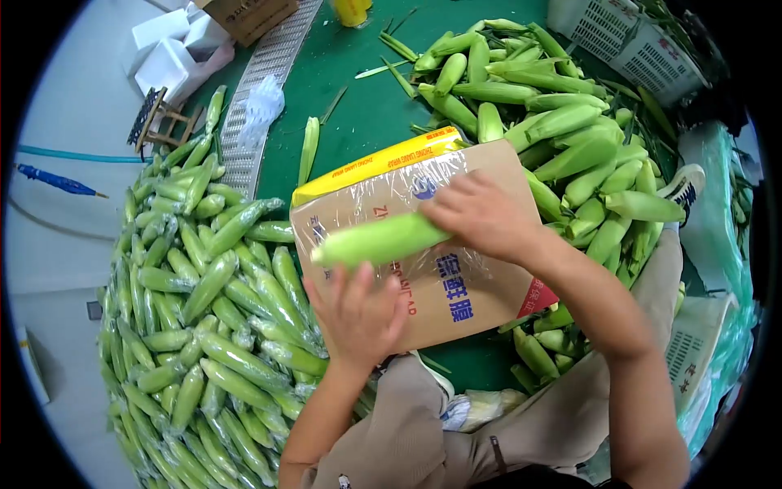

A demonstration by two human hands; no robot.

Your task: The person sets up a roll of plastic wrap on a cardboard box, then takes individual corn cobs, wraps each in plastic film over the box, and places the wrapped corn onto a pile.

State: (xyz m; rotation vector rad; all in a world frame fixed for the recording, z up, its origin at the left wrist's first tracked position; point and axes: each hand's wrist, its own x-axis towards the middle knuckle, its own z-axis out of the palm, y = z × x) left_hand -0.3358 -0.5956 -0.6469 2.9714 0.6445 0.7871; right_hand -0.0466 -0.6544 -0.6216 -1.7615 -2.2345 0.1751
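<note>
An ear of corn (376, 240) in its green husk lies crosswise above a cardboard box (497, 175), its pale tip toward the left. My right hand (481, 213) grips it by the right end. Below the tip is my left hand (358, 314), slightly blurred, with fingers spread; whether they touch the husk I cannot tell. Clear plastic film covers part of the box top. Along the far edge of the box lies a yellow cling wrap carton (379, 163).
Film-wrapped corn (244, 367) is heaped on the left, and a pile of unwrapped corn (578, 138) sits on the right. White plastic crates (603, 28) stand at the back right. A metal grating strip (248, 134) crosses the green floor (314, 77).
</note>
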